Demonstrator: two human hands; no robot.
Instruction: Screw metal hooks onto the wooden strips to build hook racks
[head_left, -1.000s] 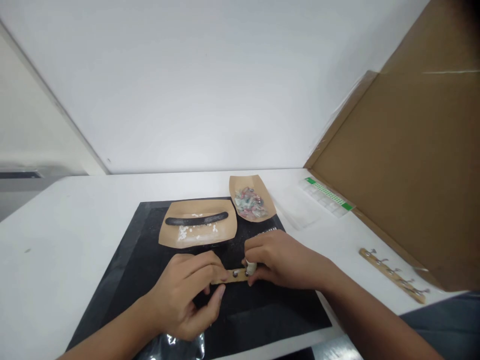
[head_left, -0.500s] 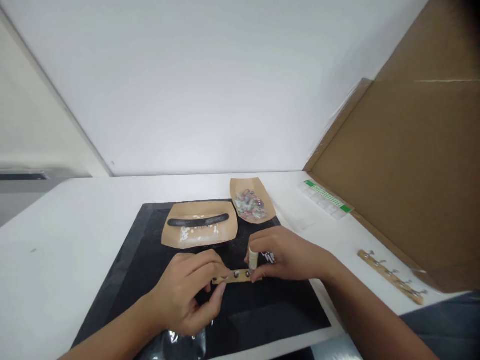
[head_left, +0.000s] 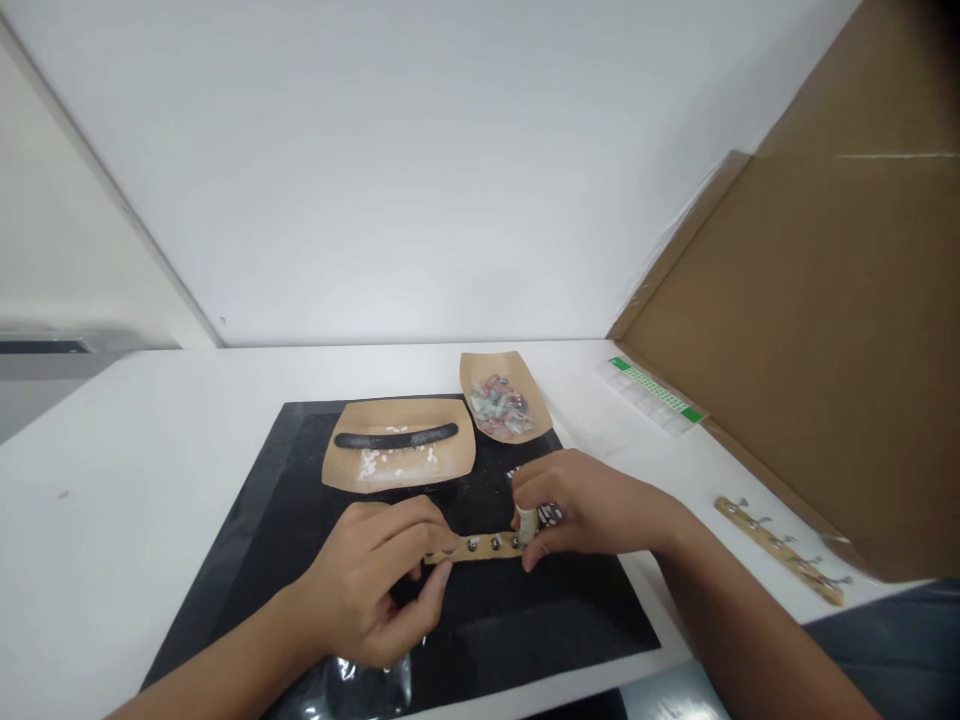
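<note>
My left hand point(head_left: 390, 575) pinches the left end of a narrow tan strip point(head_left: 466, 550) that carries several small round metal pieces in a row. The strip lies on a black mat point(head_left: 480, 620). Between the fingers and thumb of my right hand point(head_left: 585, 505) is a small cream-coloured cylinder point(head_left: 528, 524), held upright with its lower end at a metal piece near the strip's right end. My right hand partly covers that end of the strip. Behind the right fingers, small white-and-dark bits point(head_left: 551, 514) show on the mat.
Behind my hands, a cardboard tray point(head_left: 341, 470) holds a dark curved bar and white flakes. Another cardboard tray point(head_left: 536, 437) contains small plastic packets. To the right lie a clear compartment box point(head_left: 652, 392) and a strip with metal hooks point(head_left: 780, 550), beside a large cardboard panel point(head_left: 840, 350).
My right hand has shifted right along the strip with the cylinder, from one metal piece to another, uncovering more of the strip. My left hand keeps its hold.
</note>
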